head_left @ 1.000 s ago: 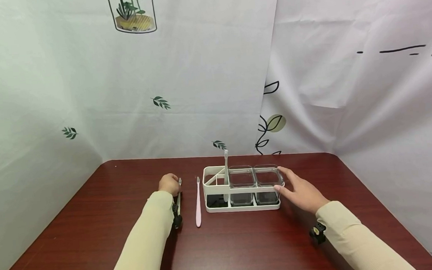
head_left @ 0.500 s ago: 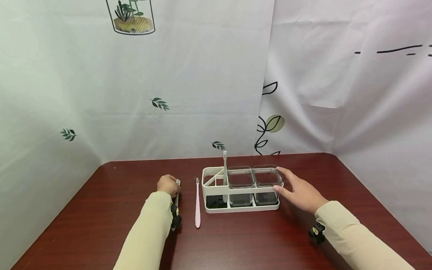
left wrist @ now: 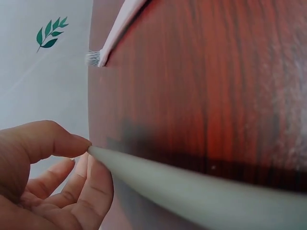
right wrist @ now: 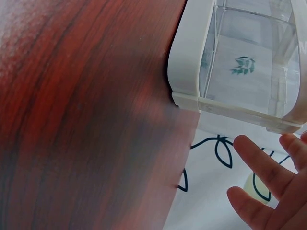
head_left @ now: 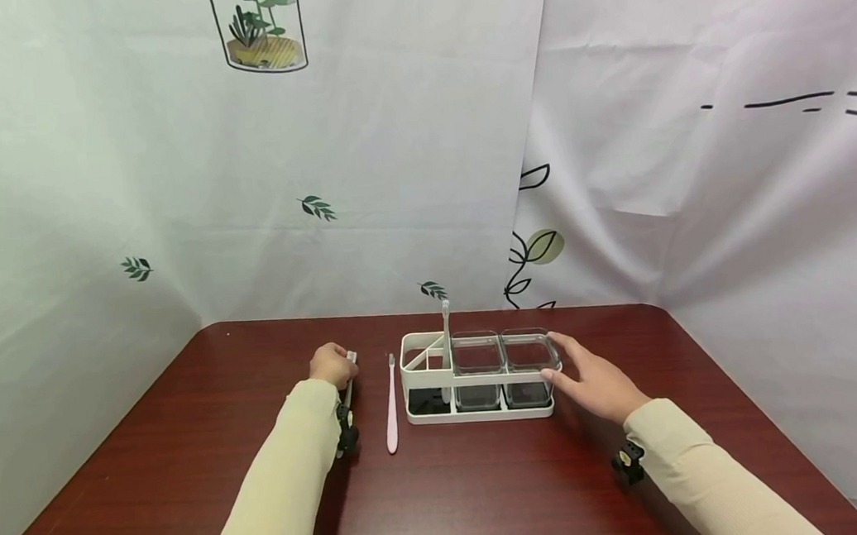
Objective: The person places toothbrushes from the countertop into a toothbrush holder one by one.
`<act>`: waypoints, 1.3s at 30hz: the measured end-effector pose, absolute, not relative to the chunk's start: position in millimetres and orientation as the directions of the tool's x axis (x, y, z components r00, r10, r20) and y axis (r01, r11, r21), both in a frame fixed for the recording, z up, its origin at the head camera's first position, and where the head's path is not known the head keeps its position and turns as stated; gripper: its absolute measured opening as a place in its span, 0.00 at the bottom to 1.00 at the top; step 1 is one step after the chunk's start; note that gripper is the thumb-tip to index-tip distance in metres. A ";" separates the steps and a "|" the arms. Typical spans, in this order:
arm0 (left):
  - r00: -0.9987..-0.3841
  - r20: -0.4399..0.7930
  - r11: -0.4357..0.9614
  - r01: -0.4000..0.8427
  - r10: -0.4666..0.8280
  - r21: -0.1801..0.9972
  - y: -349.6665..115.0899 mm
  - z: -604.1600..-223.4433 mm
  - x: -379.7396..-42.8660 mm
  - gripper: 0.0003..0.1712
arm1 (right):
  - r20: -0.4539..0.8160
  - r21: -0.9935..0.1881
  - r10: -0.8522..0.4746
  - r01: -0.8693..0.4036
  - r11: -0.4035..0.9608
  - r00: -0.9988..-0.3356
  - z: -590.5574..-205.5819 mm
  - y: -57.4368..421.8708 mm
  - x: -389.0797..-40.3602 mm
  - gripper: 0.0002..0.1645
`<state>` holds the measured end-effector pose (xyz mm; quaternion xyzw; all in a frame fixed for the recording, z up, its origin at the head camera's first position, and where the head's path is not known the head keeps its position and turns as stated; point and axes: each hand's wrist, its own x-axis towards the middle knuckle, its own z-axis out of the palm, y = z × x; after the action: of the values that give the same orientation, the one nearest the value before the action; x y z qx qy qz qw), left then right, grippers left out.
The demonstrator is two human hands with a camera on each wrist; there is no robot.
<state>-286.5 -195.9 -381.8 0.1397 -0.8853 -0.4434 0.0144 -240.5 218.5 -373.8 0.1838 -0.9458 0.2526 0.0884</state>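
My left hand [head_left: 333, 366] pinches a pale toothbrush [left wrist: 158, 182] near its bristle end, thumb against fingers. Its head shows just past the fingertips in the head view, and the wrist hides part of its handle. To the right of that hand a pink toothbrush [head_left: 391, 411] lies on the table, bristles toward the back. A white rack [head_left: 429, 378] stands right of it with a third, whitish toothbrush [head_left: 446, 324] upright in its left part. My right hand [head_left: 599, 381] touches the rack's right end, fingers spread and mostly straight.
Two clear cups [head_left: 478, 353] sit in the rack's middle and right places. The brown table [head_left: 445, 498] ends at a back edge against a white printed cloth [head_left: 390, 137]. Black straps with small devices circle both wrists.
The left hand has shifted slightly, turning the pale toothbrush so its handle slants and its head shows more. The right hand and the rack have stayed in place.
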 end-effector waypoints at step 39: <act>-0.975 -0.106 0.297 -0.162 -0.195 0.941 -194.2 -350.7 -282.5 0.20 | 0.273 -0.442 -0.307 -0.402 0.802 -0.912 -374.0 218.2 -238.8 0.45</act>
<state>-282.5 -194.2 -350.7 0.1109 -0.8053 -0.5823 0.0142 -238.8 218.2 -374.0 0.1877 -0.9444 0.2528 0.0946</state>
